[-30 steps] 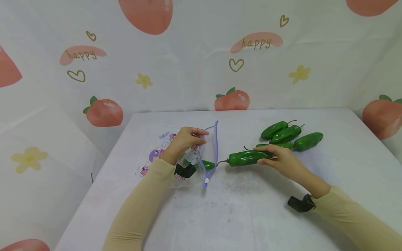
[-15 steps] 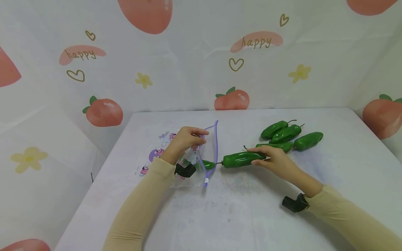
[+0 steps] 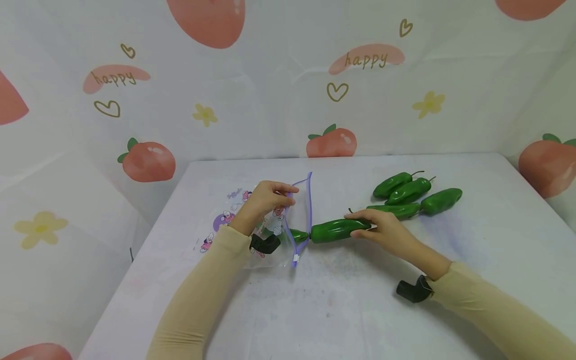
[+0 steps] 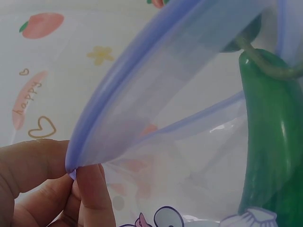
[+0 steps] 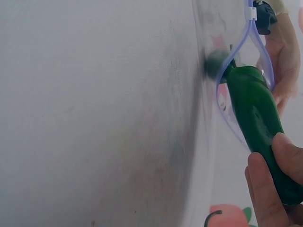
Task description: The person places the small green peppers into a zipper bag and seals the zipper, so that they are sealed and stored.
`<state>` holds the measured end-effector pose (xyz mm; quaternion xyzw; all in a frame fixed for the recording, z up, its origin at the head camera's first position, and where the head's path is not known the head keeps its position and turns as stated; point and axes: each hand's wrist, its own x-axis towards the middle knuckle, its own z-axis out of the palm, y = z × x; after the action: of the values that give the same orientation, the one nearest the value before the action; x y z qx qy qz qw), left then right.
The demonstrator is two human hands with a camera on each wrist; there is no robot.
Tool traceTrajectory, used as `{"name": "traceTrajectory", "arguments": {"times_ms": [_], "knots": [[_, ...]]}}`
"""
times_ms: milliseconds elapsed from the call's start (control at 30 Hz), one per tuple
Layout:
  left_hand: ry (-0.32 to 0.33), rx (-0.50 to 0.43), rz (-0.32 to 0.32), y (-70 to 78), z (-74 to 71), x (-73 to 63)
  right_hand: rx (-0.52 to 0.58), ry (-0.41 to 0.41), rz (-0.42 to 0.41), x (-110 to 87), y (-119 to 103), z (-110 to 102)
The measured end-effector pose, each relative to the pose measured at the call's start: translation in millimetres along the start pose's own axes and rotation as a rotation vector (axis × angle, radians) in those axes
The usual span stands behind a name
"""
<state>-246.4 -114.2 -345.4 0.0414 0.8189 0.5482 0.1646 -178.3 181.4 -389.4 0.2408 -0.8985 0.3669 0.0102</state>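
My left hand [image 3: 264, 202] pinches the rim of a clear zip bag [image 3: 309, 200] with purple edging and cartoon prints. In the left wrist view the thumb and a finger grip that purple edge [image 4: 102, 94], and the bag's mouth gapes. One green pepper [image 4: 270, 137] lies inside the bag, mostly hidden by the left arm in the head view. My right hand [image 3: 389, 231] holds another green pepper [image 3: 335, 231] by its blunt end. Its stem end is at the bag's mouth; the right wrist view shows the held pepper [image 5: 253, 106] reaching between the purple edges.
Several loose green peppers [image 3: 409, 192] lie at the back right of the white table [image 3: 342, 310], just beyond my right hand. A white slider [image 3: 295, 258] sits at the bag's near corner. A printed white cloth [image 3: 270, 100] hangs behind the table.
My right hand has moved left with its pepper, bringing the stem end from just outside the bag to its mouth. My left hand and the bag have stayed put.
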Motion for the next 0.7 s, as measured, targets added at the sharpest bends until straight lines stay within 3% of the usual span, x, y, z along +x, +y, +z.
{"name": "traceTrajectory", "arguments": {"times_ms": [700], "knots": [[-0.002, 0.008, -0.011, -0.4, -1.1, -1.4, 0.118, -0.029, 0.003, 8.5, -6.7, 14.3]]}}
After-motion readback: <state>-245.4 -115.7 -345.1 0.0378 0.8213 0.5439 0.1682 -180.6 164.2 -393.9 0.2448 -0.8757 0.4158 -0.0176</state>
